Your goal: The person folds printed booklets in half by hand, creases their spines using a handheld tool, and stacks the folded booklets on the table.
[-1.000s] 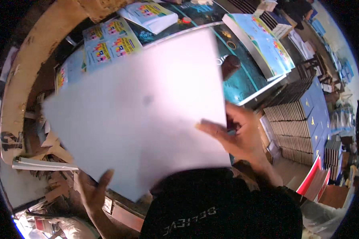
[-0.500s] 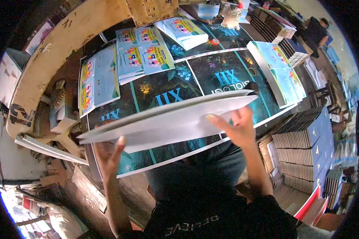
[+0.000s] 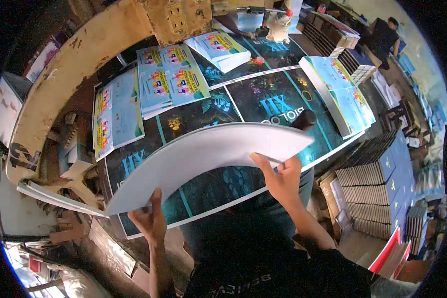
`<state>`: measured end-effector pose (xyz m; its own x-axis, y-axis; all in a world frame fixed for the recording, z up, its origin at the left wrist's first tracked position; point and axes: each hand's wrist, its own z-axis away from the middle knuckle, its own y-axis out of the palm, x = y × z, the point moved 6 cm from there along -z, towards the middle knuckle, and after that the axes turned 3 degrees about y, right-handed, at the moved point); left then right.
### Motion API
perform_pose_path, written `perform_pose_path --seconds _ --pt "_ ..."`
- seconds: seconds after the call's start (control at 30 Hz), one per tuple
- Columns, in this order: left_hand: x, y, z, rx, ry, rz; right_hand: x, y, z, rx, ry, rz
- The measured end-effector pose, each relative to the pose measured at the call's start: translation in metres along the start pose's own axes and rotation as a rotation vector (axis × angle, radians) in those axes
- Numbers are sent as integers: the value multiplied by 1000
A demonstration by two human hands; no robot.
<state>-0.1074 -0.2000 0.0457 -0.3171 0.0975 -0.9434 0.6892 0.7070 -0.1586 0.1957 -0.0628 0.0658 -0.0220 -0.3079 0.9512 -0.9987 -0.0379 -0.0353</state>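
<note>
One bundle of white paper point(image 3: 198, 149), mid-frame. Left hand point(image 3: 151, 221) grips its lower-left end, right hand point(image 3: 285, 183) its right; two thumbs on near face. Paper blank, arched upward. One person point(image 3: 383, 40), upper right.

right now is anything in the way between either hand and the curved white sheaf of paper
Nothing visible is: the left hand and the right hand both grip the curved white sheaf of paper directly. A dark brown rounded object shows beyond its right part, not between.
</note>
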Motion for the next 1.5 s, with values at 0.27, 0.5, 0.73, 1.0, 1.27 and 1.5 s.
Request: perform_pose_path --seconds 0.27,0.5,0.73,1.0,1.27,1.5 --pt "11 -7 3 -107 125 56 -9 -2 14 24 44 -128" --pt "-16 1 7 93 -228 -130 10 -9 -4 251 279 25" --pt "-10 9 9 227 -263 -511 -46 -10 3 371 434 193" --pt "-16 2 36 734 432 -773 -44 -11 -4 434 365 452" --pt "3 -6 40 852 522 -860 29 -23 6 722 -124 983" --pt "9 -13 37 787 510 -840 -17 -26 23 1030 -363 1161"
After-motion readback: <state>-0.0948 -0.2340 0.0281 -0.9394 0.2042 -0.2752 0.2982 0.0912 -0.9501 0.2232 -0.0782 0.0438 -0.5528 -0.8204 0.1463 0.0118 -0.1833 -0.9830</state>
